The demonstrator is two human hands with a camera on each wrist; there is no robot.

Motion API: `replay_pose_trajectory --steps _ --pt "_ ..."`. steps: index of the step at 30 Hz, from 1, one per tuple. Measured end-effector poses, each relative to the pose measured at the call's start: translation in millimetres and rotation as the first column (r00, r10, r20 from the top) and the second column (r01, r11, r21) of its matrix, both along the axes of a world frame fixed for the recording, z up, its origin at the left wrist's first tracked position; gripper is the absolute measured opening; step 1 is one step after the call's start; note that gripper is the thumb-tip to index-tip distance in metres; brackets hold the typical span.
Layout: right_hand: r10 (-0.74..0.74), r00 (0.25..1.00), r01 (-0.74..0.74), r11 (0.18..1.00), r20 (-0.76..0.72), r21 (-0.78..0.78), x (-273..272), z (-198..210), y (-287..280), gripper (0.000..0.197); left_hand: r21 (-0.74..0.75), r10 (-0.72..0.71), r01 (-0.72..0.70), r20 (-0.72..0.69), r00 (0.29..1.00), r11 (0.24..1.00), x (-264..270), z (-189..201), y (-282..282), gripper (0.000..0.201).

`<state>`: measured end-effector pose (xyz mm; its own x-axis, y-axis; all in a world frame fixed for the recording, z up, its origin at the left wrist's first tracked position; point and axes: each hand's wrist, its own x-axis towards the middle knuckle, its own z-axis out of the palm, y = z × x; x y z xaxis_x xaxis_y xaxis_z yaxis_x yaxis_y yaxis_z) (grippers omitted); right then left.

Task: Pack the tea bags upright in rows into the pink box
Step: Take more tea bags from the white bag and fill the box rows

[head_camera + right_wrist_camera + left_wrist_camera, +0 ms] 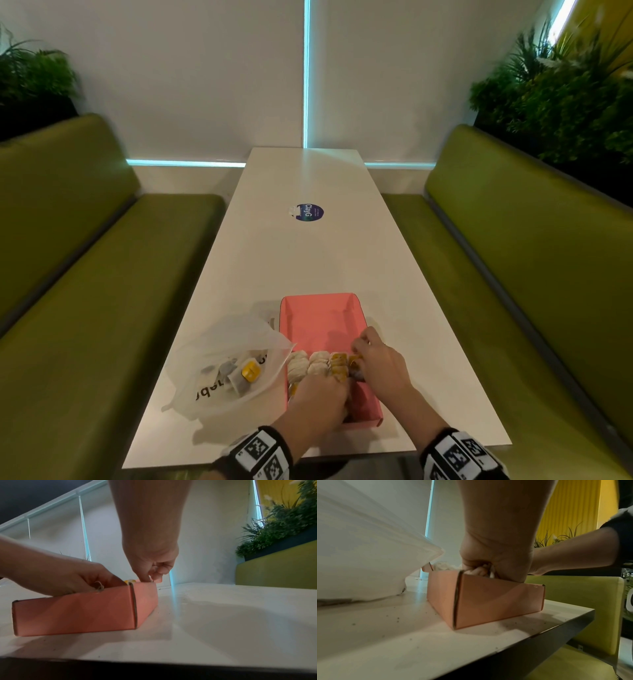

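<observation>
Left hand [317,399] is down in the near half of the pink box [322,318], fingers curled round a clump of tea bags; the left wrist view shows white bag paper and string bunched under the curled fingers [477,571]. Looks like it's bracing the rows, that's a guess.

Right hand [380,365] sits at the box's right wall, fingertips [145,578] pinched down on a yellow-tagged tea bag [129,581] at the right end of the row. Both hands gripping bags, neither relaxed.

Packed tea bags [308,366] stand in four rows side by side across the box width: two pale rows on the left, two yellow-topped on the right. They fill roughly the near half. Far half of the box shows bare pink floor.

Plastic bag [219,349] lies just left of the box, touching its left wall. A few loose tea bags [245,375] are visible inside, one with a yellow tag. Exact count can't be read through the plastic.

Progress estimate: about halfway by box area. Left to do: seat the current bag, pull the remainder from the plastic bag, extend rows toward the far wall. Whether the remaining bags fill it, can't tell.

Box sits near the table [308,257] front edge, square to it.
</observation>
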<state>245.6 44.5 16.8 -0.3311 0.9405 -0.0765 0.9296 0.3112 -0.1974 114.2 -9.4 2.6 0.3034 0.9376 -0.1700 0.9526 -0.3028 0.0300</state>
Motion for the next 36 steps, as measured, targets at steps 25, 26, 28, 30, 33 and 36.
replay_pose_trajectory --steps 25,26,28,30,33,36 --pt "-0.001 0.997 0.003 0.999 0.077 -0.035 -10.1 -2.8 -4.2 0.051 -0.023 0.017 -0.016 0.039 0.999 1.000 -0.8 10.0 -5.4 0.042" --pt "0.001 0.997 0.001 0.999 0.073 -0.033 -9.8 -2.9 -4.8 0.050 -0.018 0.004 -0.004 0.045 0.999 1.000 -1.5 11.2 -6.1 0.041" --pt "0.001 0.998 0.000 1.000 0.065 -0.029 -8.0 -1.5 -5.5 0.049 -0.004 -0.022 0.022 0.043 0.999 1.000 -3.4 11.7 -5.4 0.044" --pt "-0.005 0.999 0.006 1.000 0.053 -0.021 -5.8 2.9 -5.6 0.047 0.027 0.013 -0.014 0.039 0.999 1.000 -5.6 12.4 -5.2 0.046" --pt "-0.008 1.000 0.008 1.000 -0.007 0.008 -5.0 11.2 -8.8 0.047 0.051 0.232 -0.279 0.426 0.875 0.959 -10.4 19.4 -7.0 0.035" --pt "-0.013 0.979 0.020 0.999 -0.202 0.035 -6.4 23.5 -14.9 0.036 -0.305 0.426 -0.434 0.878 0.216 0.848 -13.7 28.6 -4.6 0.035"
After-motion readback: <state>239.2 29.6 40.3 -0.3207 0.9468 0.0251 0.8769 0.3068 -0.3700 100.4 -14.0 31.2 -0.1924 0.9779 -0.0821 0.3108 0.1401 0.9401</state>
